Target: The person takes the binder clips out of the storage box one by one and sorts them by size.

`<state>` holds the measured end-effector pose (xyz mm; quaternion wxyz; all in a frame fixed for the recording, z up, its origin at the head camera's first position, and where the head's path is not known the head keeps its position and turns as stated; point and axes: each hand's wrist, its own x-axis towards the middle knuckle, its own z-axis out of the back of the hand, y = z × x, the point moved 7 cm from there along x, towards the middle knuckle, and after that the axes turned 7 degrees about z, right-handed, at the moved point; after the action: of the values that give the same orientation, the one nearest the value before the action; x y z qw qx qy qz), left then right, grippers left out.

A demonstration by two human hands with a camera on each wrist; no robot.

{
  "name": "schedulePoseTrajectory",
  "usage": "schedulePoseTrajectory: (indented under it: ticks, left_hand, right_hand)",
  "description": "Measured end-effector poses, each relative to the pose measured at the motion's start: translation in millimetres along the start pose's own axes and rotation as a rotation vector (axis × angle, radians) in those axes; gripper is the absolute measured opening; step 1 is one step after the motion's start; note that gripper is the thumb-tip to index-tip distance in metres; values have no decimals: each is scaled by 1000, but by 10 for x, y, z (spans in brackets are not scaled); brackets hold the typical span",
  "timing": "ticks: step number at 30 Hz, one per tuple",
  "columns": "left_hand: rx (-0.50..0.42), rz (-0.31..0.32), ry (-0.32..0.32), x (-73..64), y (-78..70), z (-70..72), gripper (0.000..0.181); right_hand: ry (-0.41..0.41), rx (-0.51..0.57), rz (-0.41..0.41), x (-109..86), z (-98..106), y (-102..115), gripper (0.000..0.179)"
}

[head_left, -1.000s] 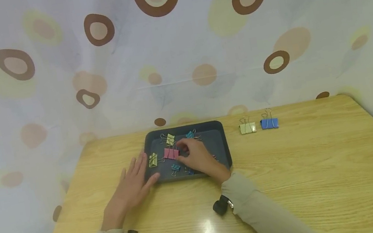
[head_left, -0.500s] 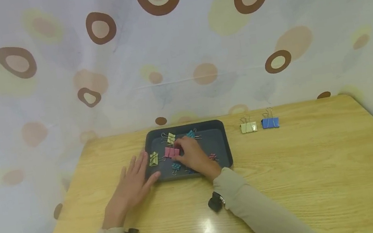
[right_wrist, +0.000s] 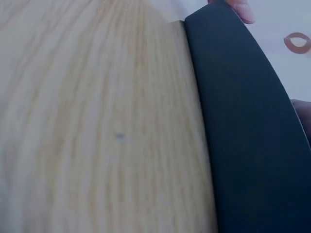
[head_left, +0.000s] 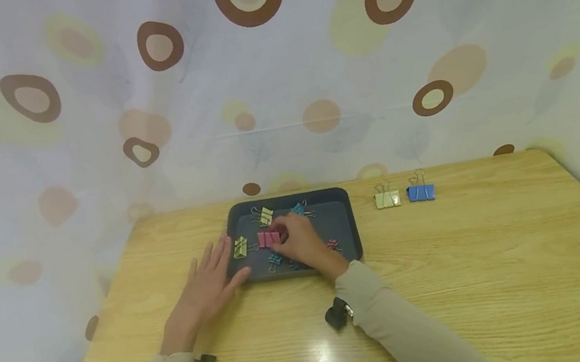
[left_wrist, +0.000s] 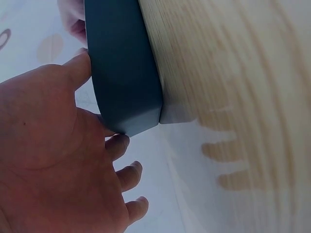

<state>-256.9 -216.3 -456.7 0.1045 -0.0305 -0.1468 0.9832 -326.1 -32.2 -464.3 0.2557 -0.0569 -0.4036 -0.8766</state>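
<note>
In the head view a dark tray (head_left: 335,221) holds several binder clips. My right hand (head_left: 304,245) reaches over its front edge, thumb and fingertips pinching a large pink binder clip (head_left: 267,239) by its right side. My left hand (head_left: 202,296) rests along the tray's left side with fingers straight. The left wrist view has this hand (left_wrist: 58,155) with thumb at the rim and fingertips by the tray corner (left_wrist: 124,68). The tray wall (right_wrist: 243,107) hides most of the right hand in the right wrist view.
Inside the tray lie a yellow clip (head_left: 265,215), another yellow clip (head_left: 240,247), a blue clip (head_left: 298,209), a small blue clip (head_left: 275,260) and a small pink clip (head_left: 332,244). A cream clip (head_left: 387,199) and a large blue clip (head_left: 421,192) stand on the table at right.
My right hand has shifted slightly left onto the pink binder clip, uncovering the small pink clip. The large clip's upper wire handle, visible earlier, no longer shows. My left hand stays put.
</note>
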Motion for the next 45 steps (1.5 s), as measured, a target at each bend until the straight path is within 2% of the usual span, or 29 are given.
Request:
schedulePoseTrajectory:
  ticks: [7,12,19,25,31,36,39,45]
  left_hand:
    - [-13,-8,1,2,-19,13,82]
    - [-6,-11,13,-6,-4,22,82]
    - [-25,-15,23,-20,34,23,83]
    - [-24,-23,28,-24,45,22,84]
    - [-45,-44,-4,-26,51,24,85]
    - [-29,-56,-20,-24,68,23,84]
    - [-22,-42,-9,-20,55,15,84]
    - [-10,-19,36,18,106,-40,85]
  right_hand:
    - [-76,168,-60,-47,104,-36,19]
    - [-88,193,-92,-97,184,-50,15]
    - [-109,242,-76,-175,355,-19,15]
    - [-106,280,-77,-323,537,-31,19]
    - [-112,314,-82,-490,709,-81,21]
    - [-107,406,-78,-604,811,-155,22]
    - [-116,405,-66,-669,904,-224,22]
    - [-151,316,-92,-784,1171,-414,23]
